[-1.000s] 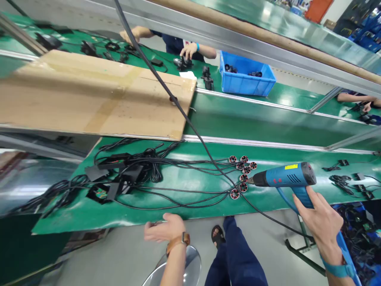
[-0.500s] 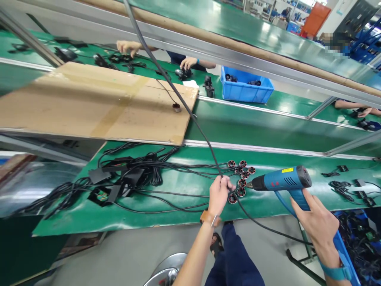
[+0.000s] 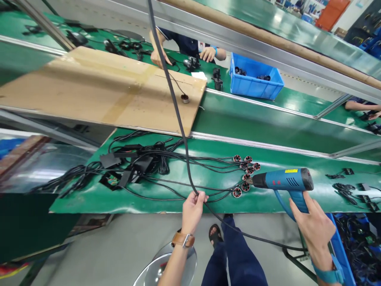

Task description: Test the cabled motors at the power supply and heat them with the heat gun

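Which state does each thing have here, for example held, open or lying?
Blue heat gun: held in the right hand, nozzle at the round parts; on or off, cannot tell.
Black cord: pinched in the left hand.
Round parts: lying grouped on the green bench.
Blue bin: open, black parts inside.
Black box: open, wires showing.

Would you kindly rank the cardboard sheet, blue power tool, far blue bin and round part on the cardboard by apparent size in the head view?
1. Cardboard sheet
2. Blue power tool and far blue bin: too alike to rank; the tool is nearer.
3. Round part
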The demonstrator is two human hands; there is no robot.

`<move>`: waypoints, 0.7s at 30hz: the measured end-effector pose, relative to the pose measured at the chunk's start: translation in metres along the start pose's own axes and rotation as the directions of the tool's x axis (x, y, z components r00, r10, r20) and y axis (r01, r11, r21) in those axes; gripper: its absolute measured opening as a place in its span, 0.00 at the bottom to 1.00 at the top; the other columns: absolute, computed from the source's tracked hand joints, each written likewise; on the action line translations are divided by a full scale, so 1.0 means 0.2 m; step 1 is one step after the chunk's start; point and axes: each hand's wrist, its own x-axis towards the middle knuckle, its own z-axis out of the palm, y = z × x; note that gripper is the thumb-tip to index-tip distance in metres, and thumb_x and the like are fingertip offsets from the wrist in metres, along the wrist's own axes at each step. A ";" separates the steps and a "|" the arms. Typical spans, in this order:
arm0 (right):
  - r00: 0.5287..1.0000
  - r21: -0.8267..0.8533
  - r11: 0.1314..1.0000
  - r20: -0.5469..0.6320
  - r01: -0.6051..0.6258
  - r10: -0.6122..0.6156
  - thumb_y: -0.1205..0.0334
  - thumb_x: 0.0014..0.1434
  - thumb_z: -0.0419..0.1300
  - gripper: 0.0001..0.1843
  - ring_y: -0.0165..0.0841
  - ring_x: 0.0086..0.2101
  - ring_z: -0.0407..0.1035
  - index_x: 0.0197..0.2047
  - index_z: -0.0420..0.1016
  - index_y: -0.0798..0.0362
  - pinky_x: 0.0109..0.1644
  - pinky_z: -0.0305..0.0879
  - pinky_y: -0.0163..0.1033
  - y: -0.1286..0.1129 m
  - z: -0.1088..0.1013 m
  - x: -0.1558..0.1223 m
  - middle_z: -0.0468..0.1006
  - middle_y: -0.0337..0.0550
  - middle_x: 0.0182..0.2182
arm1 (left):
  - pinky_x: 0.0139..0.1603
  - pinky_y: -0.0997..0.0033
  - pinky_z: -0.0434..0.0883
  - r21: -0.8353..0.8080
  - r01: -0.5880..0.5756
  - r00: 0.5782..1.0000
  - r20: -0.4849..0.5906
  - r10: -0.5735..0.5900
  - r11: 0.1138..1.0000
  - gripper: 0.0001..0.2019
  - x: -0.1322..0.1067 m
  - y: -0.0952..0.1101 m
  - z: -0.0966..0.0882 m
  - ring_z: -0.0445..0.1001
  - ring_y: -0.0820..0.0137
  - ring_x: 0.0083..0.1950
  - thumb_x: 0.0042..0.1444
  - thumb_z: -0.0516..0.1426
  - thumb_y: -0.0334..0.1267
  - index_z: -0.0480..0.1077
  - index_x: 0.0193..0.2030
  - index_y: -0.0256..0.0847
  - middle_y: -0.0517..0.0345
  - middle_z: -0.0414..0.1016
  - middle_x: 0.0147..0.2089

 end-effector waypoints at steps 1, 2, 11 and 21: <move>1.000 -0.004 1.000 0.003 0.002 -0.002 0.43 0.64 0.60 0.27 0.29 0.24 0.59 0.61 0.77 0.48 0.29 0.41 0.37 0.00 -0.01 -0.01 0.79 0.41 0.33 | 0.42 0.66 0.73 0.039 -0.009 1.000 0.022 0.009 0.999 0.22 0.01 -0.02 0.00 0.77 0.65 0.37 0.52 0.62 0.61 0.69 0.32 0.42 0.59 0.75 0.29; 1.000 -0.007 1.000 0.004 0.006 -0.006 0.43 0.64 0.60 0.27 0.29 0.24 0.59 0.60 0.77 0.48 0.29 0.41 0.37 -0.01 -0.02 -0.02 0.80 0.42 0.34 | 0.43 0.65 0.73 0.070 -0.019 0.999 0.043 0.016 0.997 0.21 0.03 -0.05 0.01 0.77 0.64 0.39 0.52 0.62 0.60 0.69 0.33 0.42 0.57 0.76 0.30; 1.000 -0.026 1.000 0.029 0.005 -0.004 0.42 0.64 0.60 0.27 0.30 0.24 0.62 0.60 0.77 0.49 0.27 0.43 0.37 -0.04 -0.05 -0.08 0.81 0.41 0.36 | 0.58 0.53 0.71 0.255 -0.112 0.982 -0.116 0.146 0.960 0.17 0.06 -0.23 -0.17 0.76 0.58 0.48 0.57 0.56 0.53 0.72 0.43 0.41 0.48 0.78 0.44; 0.997 -0.020 0.999 0.064 -0.029 0.030 0.43 0.65 0.59 0.28 0.33 0.27 0.66 0.62 0.76 0.48 0.28 0.44 0.37 -0.01 -0.06 -0.13 0.81 0.43 0.38 | 0.69 0.45 0.63 0.486 -0.185 0.761 -0.479 0.438 0.854 0.24 0.18 -0.16 -0.22 0.67 0.51 0.65 0.59 0.54 0.46 0.66 0.59 0.34 0.36 0.70 0.60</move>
